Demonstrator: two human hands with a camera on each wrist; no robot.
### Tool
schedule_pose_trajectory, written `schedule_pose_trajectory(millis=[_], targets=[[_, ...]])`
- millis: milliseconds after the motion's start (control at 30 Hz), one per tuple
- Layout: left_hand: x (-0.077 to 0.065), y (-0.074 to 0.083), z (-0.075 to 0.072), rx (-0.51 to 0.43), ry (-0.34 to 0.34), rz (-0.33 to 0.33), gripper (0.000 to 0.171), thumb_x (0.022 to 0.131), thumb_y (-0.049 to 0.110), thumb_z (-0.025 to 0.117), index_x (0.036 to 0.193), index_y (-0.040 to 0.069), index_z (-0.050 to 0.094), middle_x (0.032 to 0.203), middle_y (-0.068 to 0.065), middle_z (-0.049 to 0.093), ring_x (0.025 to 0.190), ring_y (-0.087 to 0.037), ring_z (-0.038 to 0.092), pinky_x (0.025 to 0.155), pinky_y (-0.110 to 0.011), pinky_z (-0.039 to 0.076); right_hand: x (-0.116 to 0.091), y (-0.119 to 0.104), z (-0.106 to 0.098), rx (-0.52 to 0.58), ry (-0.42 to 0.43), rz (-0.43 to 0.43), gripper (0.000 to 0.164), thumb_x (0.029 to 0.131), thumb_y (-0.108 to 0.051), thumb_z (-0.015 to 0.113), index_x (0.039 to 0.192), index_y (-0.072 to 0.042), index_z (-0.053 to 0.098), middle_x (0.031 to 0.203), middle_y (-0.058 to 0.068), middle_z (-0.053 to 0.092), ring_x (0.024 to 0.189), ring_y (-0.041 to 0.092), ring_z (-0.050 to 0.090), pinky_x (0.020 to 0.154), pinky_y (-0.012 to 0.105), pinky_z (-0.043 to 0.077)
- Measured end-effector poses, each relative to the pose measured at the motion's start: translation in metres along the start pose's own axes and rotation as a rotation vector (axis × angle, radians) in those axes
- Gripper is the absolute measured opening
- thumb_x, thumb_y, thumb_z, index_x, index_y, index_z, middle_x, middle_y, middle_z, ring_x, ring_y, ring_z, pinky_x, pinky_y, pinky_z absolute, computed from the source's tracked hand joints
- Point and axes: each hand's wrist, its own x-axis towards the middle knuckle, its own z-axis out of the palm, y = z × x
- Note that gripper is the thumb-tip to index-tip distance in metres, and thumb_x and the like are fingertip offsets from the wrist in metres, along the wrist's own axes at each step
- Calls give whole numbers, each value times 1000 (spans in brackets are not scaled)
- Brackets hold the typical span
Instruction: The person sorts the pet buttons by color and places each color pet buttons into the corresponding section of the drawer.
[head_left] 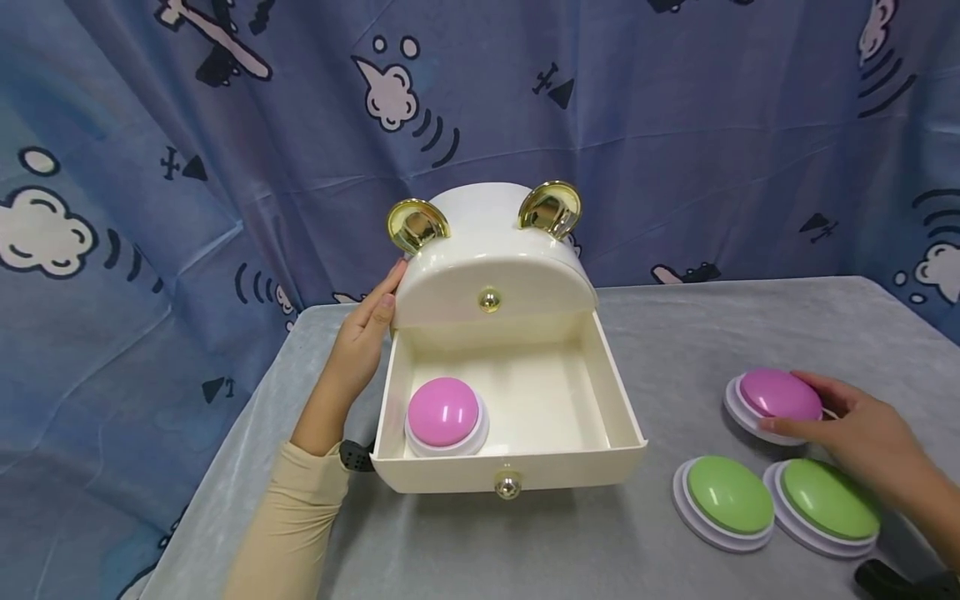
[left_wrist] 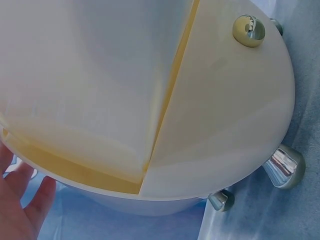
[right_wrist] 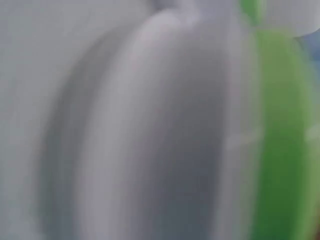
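A white domed box (head_left: 487,275) with shiny gold ears stands in the middle of the head view, its lower drawer (head_left: 592,468) pulled out. Inside the drawer, at the left front, sits a pink push-button buzzer (head_left: 442,412) on a white base. My left hand (head_left: 352,354) rests against the box's left side with its fingers straight. In the left wrist view, fingertips (left_wrist: 42,200) show beside the curved white edge. Over at the right, my right hand (head_left: 862,425) grips a second pink buzzer (head_left: 778,395), thumb at its front edge; a shadow falls beneath it.
Two green buzzers, a left one (head_left: 731,496) and a right one (head_left: 828,500), lie side by side just in front of the right hand. The grey table (head_left: 675,342) ends at a blue patterned curtain (head_left: 480,100). The right wrist view is blurred.
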Motion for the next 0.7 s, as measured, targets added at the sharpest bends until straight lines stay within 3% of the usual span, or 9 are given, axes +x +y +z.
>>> schedule_pose_trajectory(millis=[167,300,467,533,700], targets=[[-1,-1,-1,-7,-4,6,46,110,26,33,155,16,37,163,5,29,152,-9,24,127,-33,19,-7,-30,-8,30,21,-28,116,81,-63,73,157,3,16,154,40,21,133,61,28,97,73,39],[0,-1,-1,-8,-3,7,47,110,27,33,155,15,37,164,3,29,152,-11,24,127,-35,19,-18,-58,-15,60,-1,-102,110,83,-56,75,158,-2,17,156,38,22,134,61,30,96,68,44],[-1,-1,-1,2,1,8,47,110,27,33,155,14,36,164,1,29,153,-14,23,127,-38,18,-29,-91,-20,106,-32,-166,106,82,-51,78,160,-9,20,158,32,26,136,59,33,80,44,60],[-1,-1,-1,8,2,5,47,110,27,33,155,14,36,164,1,29,153,-14,23,127,-37,18,-32,-102,-20,124,-45,-172,107,81,-52,79,160,-11,20,159,30,27,137,57,34,80,40,61],[0,-1,-1,1,0,3,46,110,25,33,155,14,37,164,1,29,153,-14,24,127,-37,18,-37,-121,-20,145,-63,-216,100,81,-50,80,159,-16,27,158,23,34,137,53,39,73,18,59]])
